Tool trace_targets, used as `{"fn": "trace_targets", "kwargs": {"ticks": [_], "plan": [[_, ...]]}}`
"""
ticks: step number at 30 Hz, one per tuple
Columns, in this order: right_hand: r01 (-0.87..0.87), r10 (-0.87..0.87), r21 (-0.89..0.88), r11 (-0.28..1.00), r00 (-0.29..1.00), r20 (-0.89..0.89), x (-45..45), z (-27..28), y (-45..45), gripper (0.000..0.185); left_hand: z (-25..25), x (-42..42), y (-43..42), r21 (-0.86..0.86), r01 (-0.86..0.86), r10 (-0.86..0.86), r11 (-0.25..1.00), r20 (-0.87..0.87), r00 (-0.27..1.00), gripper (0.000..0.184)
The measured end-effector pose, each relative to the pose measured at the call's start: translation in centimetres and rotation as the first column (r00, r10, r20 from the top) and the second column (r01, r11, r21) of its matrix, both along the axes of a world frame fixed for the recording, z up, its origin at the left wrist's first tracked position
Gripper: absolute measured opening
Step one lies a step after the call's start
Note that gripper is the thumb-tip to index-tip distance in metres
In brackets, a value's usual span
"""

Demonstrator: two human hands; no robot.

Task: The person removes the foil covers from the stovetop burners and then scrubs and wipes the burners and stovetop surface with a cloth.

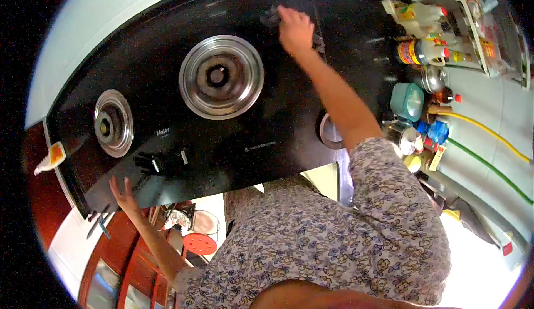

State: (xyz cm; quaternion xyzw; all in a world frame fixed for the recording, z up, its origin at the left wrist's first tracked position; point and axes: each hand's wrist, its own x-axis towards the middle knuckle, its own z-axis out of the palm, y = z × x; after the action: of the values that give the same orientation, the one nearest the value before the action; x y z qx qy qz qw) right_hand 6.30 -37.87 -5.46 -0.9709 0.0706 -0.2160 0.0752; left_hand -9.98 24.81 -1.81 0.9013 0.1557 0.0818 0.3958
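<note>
The black glass gas stove (161, 48) spreads out in front of me, with a large round metal burner (221, 109) in the middle and a smaller burner (129, 136) to its left. Towards the stove's back, right of the large burner, my right hand (295, 30) is down on the surface with its fingers curled over a dark, crumpled cloth (271, 18). Little of the cloth shows against the black glass. My left hand (125, 199) is at the front left edge, fingers spread, holding nothing. Two control knobs (156, 166) stand near it.
On the right, a rack (473, 28) holds bottles, including a dark sauce bottle (410, 52). Beside it are a teal container (406, 101) and a metal pot (398, 134). Yellow and green hoses (492, 124) run along the wall. A red round stool (199, 244) is below left.
</note>
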Motion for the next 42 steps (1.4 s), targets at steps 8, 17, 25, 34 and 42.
{"fn": "trace_targets", "kwargs": {"ticks": [8,17,25,34,42], "plan": [[-0.347,0.307,0.346,0.872,0.937,0.165,-11.3,2.3,-4.0,0.04,2.7,-2.5,-10.8,-0.096,0.056,-0.057,0.994,-0.005,0.998,0.041],[0.544,-0.517,0.11,0.832,0.832,-0.201,-6.1,-3.1,-22.2,0.069,5.8,-2.1,-15.5,-0.08,0.105,-0.107,0.991,-0.021,0.994,0.041],[0.125,-0.111,-0.064,0.99,0.974,0.197,-4.1,-1.3,-6.8,0.034,4.2,-0.4,-20.8,-0.334,0.16,-0.173,0.929,-0.009,0.985,0.037],[0.06,-0.245,0.562,0.825,0.934,0.259,-14.1,-1.4,-2.7,0.009,2.9,-1.7,-41.8,-0.317,0.822,-0.867,0.473,-0.001,0.498,0.028],[0.057,-0.12,0.452,0.89,0.987,0.112,-14.0,-0.3,-11.8,0.039,-4.0,-4.3,-51.8,-0.226,0.888,-0.913,0.401,-0.013,0.408,0.041]]}}
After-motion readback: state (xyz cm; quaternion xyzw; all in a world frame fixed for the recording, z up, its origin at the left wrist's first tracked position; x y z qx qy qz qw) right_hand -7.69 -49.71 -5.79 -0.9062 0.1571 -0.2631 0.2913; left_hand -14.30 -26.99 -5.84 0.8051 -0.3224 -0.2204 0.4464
